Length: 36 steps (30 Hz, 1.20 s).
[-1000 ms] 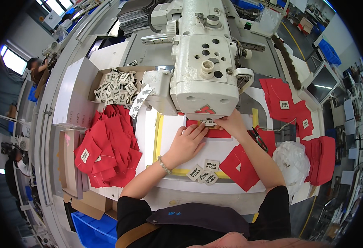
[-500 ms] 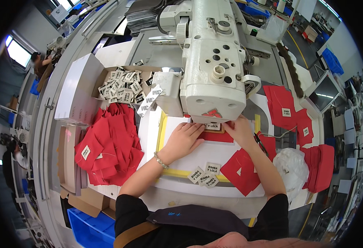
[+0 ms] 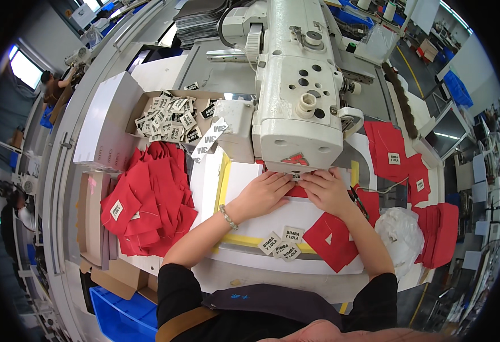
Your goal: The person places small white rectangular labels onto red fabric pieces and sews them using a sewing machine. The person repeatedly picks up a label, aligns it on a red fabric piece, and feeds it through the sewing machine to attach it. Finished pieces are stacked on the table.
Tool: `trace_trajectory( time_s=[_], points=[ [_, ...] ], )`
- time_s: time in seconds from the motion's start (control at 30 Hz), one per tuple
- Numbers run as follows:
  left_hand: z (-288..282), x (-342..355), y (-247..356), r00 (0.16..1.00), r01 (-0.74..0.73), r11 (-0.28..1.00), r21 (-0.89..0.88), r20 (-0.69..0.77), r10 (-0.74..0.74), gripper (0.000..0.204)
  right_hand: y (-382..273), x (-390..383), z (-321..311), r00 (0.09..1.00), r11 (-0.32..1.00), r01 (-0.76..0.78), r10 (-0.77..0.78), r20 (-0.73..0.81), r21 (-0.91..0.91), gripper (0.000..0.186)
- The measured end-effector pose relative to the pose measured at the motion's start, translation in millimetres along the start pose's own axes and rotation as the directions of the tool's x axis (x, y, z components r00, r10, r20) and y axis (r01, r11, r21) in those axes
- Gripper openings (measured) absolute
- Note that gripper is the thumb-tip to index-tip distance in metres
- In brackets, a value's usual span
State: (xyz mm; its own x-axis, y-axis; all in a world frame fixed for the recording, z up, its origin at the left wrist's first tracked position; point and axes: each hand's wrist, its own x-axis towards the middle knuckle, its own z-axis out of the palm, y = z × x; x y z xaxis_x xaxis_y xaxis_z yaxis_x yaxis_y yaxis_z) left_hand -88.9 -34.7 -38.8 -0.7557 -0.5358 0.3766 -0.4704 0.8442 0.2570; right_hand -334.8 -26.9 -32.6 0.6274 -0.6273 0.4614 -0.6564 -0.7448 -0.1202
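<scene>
Under the head of a white sewing machine, a small pale label with dark print lies over a red fabric piece. My left hand rests flat at the label's left side, fingers stretched out and tips touching it. From the right, my right hand lays its extended fingers against the label's other edge. Both hands press from above, neither wrapped round anything. The machine head and my fingers hide part of the label. Nearer to me, several loose labels lie beside red fabric pieces.
A heap of red pieces and an open box of labels stand at left. Dark-handled scissors lie by my right wrist. Right of them are a crumpled clear plastic bag and stacked red pieces. A blue crate sits lower left.
My left hand has shifted slightly right. The fingers of my right hand have moved left over the label's edge, so less of the label and the red piece shows.
</scene>
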Motion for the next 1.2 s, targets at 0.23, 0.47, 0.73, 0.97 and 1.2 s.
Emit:
trace_trajectory(
  time_s=[0.23,0.47,0.73,0.97,1.2],
  points=[
    [6.1,8.8,-1.4,0.998,-0.013,1.0,-0.002,0.069,0.013,0.052,3.1,0.4,0.3,0.999,1.0,-0.027,0.027,0.032,-0.008,0.026],
    [7.5,2.3,-4.2,0.995,-0.1,0.99,0.1,0.03,0.098,0.042,-3.1,-0.3,-1.6,1.0,0.99,0.02,-0.017,0.023,-0.136,0.027],
    [-5.9,-13.3,-18.2,0.993,0.111,0.988,0.105,-0.058,-0.105,0.044,-10.4,-1.8,-0.8,0.998,0.992,0.059,-0.058,0.011,-0.109,0.035],
    [-1.6,-14.6,-13.2,0.966,0.248,0.949,0.194,0.024,-0.257,0.057,-10.1,2.9,10.3,0.993,1.0,-0.001,0.003,0.118,-0.017,0.044],
    [-1.8,-14.3,-10.7,0.976,0.217,0.953,0.212,-0.042,-0.213,0.057,-5.7,2.1,14.1,0.991,0.996,-0.049,0.04,0.128,0.068,0.044]
  ],
)
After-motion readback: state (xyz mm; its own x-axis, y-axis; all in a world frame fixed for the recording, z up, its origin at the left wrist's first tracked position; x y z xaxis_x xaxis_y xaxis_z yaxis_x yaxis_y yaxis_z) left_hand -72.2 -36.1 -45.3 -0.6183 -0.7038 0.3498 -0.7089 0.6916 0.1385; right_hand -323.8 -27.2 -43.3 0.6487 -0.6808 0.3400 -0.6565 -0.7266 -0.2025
